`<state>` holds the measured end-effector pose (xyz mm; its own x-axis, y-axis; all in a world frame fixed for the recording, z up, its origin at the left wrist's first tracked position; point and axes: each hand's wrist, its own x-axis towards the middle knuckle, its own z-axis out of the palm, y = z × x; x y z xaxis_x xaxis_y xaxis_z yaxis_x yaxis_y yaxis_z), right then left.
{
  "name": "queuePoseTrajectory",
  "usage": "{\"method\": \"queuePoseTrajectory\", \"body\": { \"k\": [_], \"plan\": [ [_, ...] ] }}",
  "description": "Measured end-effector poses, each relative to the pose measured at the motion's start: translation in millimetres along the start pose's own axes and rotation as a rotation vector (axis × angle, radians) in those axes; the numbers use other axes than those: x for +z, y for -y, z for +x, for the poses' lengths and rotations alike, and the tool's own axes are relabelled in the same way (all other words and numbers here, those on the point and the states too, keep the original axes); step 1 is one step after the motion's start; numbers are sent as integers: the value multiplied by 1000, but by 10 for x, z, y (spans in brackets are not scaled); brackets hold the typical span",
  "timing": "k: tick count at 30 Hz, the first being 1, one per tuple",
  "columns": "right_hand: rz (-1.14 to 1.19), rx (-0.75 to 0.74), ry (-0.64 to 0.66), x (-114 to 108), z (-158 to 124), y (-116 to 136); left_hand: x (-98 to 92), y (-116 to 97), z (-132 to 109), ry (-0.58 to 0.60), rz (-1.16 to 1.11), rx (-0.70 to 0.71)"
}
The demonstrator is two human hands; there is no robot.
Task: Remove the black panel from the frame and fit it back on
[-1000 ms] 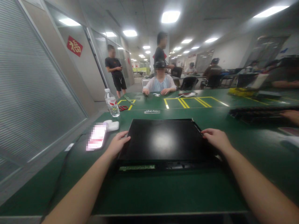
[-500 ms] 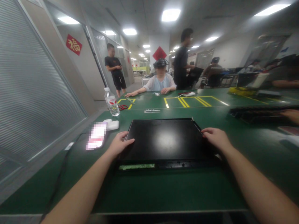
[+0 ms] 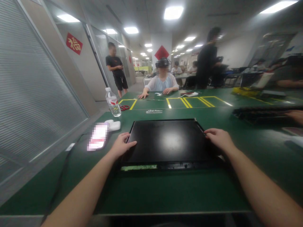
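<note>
A black LCD panel [image 3: 153, 138] lies face up on the green table, seated in or over a dark frame. Along its near edge runs a strip of green circuit board [image 3: 139, 167]. My left hand [image 3: 123, 144] grips the panel's left edge, thumb resting on top and fingers round the side. On the opposite edge my right hand [image 3: 219, 138] pinches the side near the far corner, fingers closed together. The undersides of the panel and some of my fingertips are hidden.
Left of the panel are a lit phone [image 3: 98, 136], a white earbud case [image 3: 115, 125], a water bottle [image 3: 113, 102] and red-handled scissors [image 3: 124, 107]. A person in a headset [image 3: 162, 80] sits opposite. Dark parts [image 3: 255, 116] lie to the right beside another person's hand [image 3: 294, 116].
My hands stay at the panel's edges, with barely any shift. The seated person's hand has moved inward along the table, and a walking person has passed further right.
</note>
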<state>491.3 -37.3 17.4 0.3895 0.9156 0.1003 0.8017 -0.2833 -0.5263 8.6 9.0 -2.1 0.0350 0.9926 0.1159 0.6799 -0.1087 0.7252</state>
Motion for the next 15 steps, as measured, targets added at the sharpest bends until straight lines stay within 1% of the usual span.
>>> {"method": "queuePoseTrajectory", "body": {
  "k": [7, 15],
  "plan": [
    [20, -11, -20, 3, 9, -14, -3, -16, -14, -2, -28, -27],
    [41, 27, 20, -10, -4, -2, 8, 12, -10, -15, -9, -27]
  ]
}}
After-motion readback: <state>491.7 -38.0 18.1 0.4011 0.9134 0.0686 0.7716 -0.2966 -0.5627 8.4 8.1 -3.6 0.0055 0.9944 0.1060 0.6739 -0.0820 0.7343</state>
